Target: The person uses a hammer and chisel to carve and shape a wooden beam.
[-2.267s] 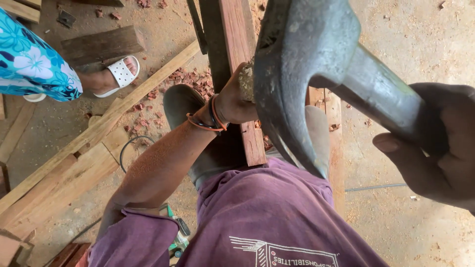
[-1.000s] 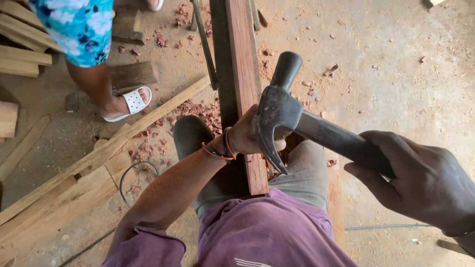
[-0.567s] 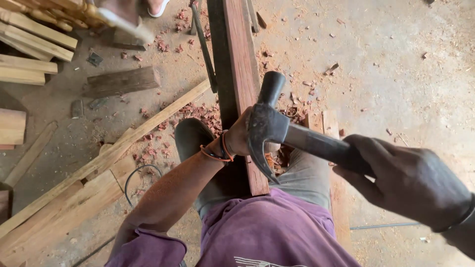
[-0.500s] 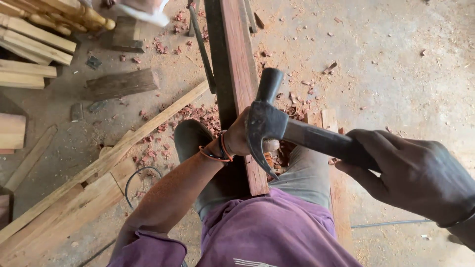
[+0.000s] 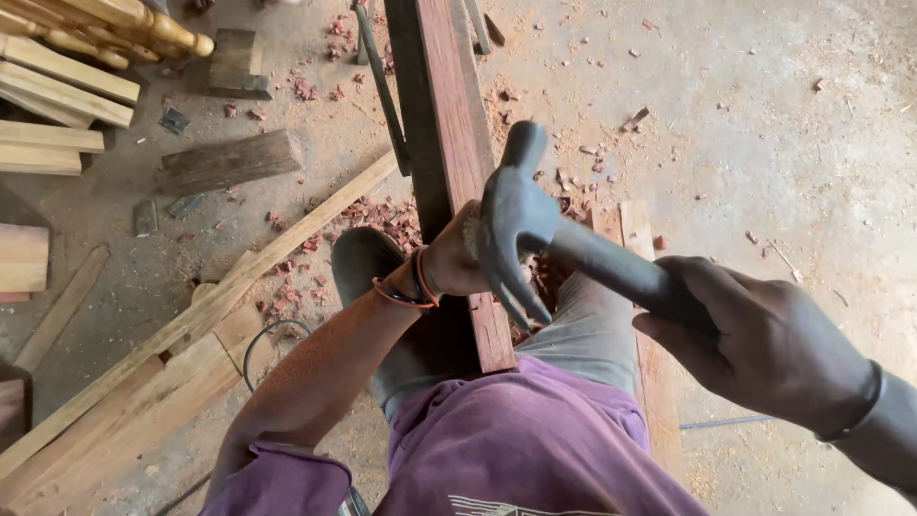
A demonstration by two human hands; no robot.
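Gripping: right hand (image 5: pixel 764 349) clamped on claw hammer (image 5: pixel 516 225)
Chisel (image 5: pixel 470 232): fisted in left hand (image 5: pixel 454 263), hammer's 9 o'clock
Plank (image 5: pixel 458 143) axis: 12–6

Left arm comes in from 7 o'clock, bent at the elbow, forearm bare with orange bands at the wrist. Left hand (image 5: pixel 454 263) is curled closed near frame center, knuckles pointing toward 1 o'clock. Right hand (image 5: pixel 764 339) sits at 4 o'clock, fingers wrapped tight in a fist grip, dark band on the wrist.
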